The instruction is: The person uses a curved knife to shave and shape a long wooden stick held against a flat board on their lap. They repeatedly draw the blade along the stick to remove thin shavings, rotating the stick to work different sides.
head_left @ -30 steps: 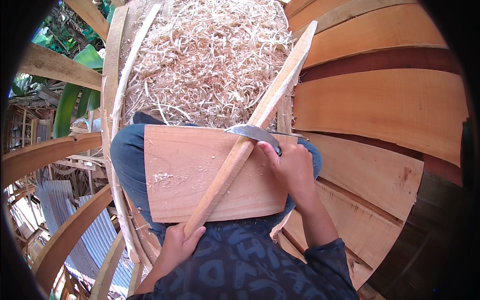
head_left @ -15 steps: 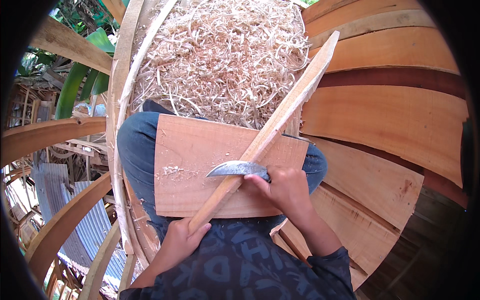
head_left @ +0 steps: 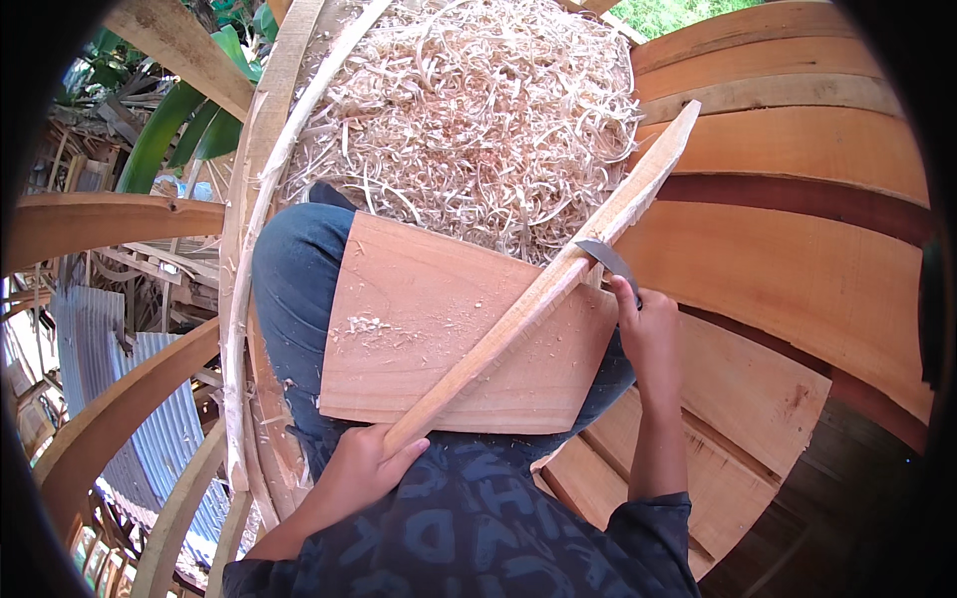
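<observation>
A long wooden stick [head_left: 518,321] slants from my waist up to the far right, its far end cut to a point and its side rough. My left hand [head_left: 371,464] is wrapped round the near end. In my right hand [head_left: 650,329] is a knife [head_left: 604,257] with a curved grey blade, which lies against the far part of the stick; its handle is mostly hidden by my fingers. Under the stick, a flat wooden board [head_left: 429,329] rests across my lap, with a few small shavings [head_left: 367,326] on it.
A thick heap of curled wood shavings [head_left: 478,130] covers the floor ahead of my knees. Wide planks [head_left: 768,264] line the right side. On the left stand a long beam [head_left: 254,219] and curved rails [head_left: 120,219], with corrugated metal sheets [head_left: 164,399] beyond.
My right hand and the knife have moved away from me, up along the stick toward its far end. My left hand keeps its hold. The whole view has shifted slightly.
</observation>
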### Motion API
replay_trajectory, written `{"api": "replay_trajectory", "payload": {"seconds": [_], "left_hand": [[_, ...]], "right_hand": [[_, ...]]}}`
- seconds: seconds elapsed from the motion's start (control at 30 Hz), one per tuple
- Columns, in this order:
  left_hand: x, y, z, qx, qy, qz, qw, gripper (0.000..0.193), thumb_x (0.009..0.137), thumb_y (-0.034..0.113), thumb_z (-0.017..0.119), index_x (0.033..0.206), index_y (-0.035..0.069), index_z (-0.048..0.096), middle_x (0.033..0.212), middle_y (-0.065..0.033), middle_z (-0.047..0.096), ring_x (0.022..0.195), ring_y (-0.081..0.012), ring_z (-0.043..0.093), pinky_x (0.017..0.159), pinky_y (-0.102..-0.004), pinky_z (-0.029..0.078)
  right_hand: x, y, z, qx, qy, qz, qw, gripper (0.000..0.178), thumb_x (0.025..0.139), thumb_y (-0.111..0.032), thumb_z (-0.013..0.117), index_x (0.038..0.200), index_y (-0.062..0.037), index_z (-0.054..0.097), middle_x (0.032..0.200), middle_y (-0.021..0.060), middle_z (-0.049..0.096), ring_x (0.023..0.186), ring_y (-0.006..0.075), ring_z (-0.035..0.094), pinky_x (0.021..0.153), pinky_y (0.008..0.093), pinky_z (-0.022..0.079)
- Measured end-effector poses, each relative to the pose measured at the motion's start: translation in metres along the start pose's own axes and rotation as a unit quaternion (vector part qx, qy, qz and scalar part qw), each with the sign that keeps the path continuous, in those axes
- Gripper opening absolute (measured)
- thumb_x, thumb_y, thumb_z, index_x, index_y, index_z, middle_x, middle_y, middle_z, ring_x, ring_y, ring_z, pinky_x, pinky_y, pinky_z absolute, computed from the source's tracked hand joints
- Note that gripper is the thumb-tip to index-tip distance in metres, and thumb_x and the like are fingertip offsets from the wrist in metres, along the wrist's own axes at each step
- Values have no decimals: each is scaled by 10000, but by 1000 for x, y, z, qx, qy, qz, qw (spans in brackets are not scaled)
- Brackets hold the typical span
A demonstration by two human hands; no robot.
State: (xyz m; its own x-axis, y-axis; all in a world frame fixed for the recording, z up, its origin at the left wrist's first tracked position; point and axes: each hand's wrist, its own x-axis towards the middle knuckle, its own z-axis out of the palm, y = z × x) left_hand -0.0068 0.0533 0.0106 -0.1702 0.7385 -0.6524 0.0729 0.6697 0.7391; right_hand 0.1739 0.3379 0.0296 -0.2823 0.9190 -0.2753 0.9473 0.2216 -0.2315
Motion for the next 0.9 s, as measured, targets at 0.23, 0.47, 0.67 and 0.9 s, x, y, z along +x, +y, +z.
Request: {"api": "replay_trajectory", "payload": {"seconds": [0.23, 0.47, 0.67, 0.9], "left_hand": [[-4, -5, 0, -1, 4, -21, 1000, 445, 841, 313, 698, 772, -117, 609, 590, -260, 568, 545, -387, 609, 523, -400, 465], [1, -9, 6, 6, 28, 9, 1000, 443, 832, 323, 706, 764, -105, 618, 583, -256, 568, 547, -392, 608, 524, -403, 472], [-4, -13, 4, -3, 25, -5, 1000, 435, 829, 316, 709, 769, -106, 620, 597, -261, 576, 550, -392, 608, 523, -402, 470], [3, -8, 1, -7, 10, -11, 1000, 402, 836, 282, 704, 775, -106, 614, 585, -257, 567, 548, -383, 609, 530, -396, 469]], "right_hand": [[-55, -33, 34, -73, -70, -209, 973, 571, 870, -512, 577, 660, 17, 622, 578, 225, 569, 613, 405, 614, 568, 458, 488], [-1, -10, 1, -52, -9, -30, 998, 596, 907, -511, 523, 669, 23, 638, 560, 228, 558, 547, 388, 597, 512, 443, 447], [-14, -12, 24, -70, 18, -142, 987, 631, 883, -561, 536, 662, 18, 652, 561, 219, 582, 551, 382, 616, 531, 436, 488], [-17, -18, 10, -152, -7, -169, 974, 620, 864, -567, 555, 635, 4, 633, 559, 224, 581, 560, 363, 624, 535, 445, 496]]}}
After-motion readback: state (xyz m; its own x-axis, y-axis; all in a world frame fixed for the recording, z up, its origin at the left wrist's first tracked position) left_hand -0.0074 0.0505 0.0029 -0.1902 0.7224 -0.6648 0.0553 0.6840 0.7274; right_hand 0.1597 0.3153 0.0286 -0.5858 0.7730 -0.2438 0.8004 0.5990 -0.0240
